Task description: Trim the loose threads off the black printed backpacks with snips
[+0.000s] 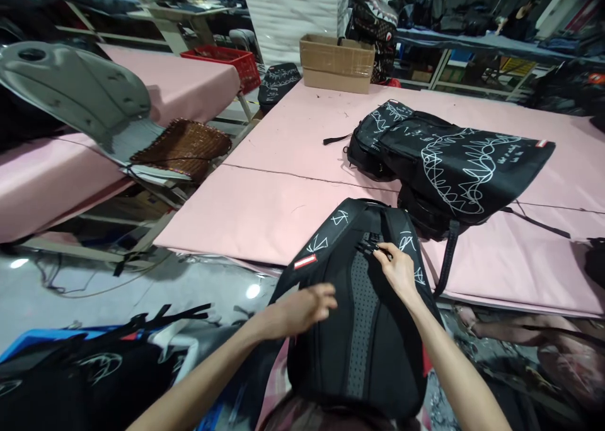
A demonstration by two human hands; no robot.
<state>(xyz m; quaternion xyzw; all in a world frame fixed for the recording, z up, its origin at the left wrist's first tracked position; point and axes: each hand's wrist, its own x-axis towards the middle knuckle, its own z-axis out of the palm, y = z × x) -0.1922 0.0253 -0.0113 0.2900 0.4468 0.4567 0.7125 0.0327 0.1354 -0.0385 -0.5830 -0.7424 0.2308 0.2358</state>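
A black backpack (359, 317) with white scribble prints lies back side up in front of me, its top resting on the edge of the pink table (265, 210). My right hand (399, 270) pinches a small black strap or buckle piece (366, 247) near the backpack's top handle. My left hand (307, 308) rests on the backpack's left side with its fingers curled and blurred. Two more black backpacks (449, 160) with the same white print lie stacked on the table just beyond.
A cardboard box (336, 62) stands at the table's far edge. A red crate (227, 59) and another pink table (179, 84) are at the left. A grey machine part (70, 87) and a brown woven tray (184, 147) sit left. More black bags (94, 374) lie lower left.
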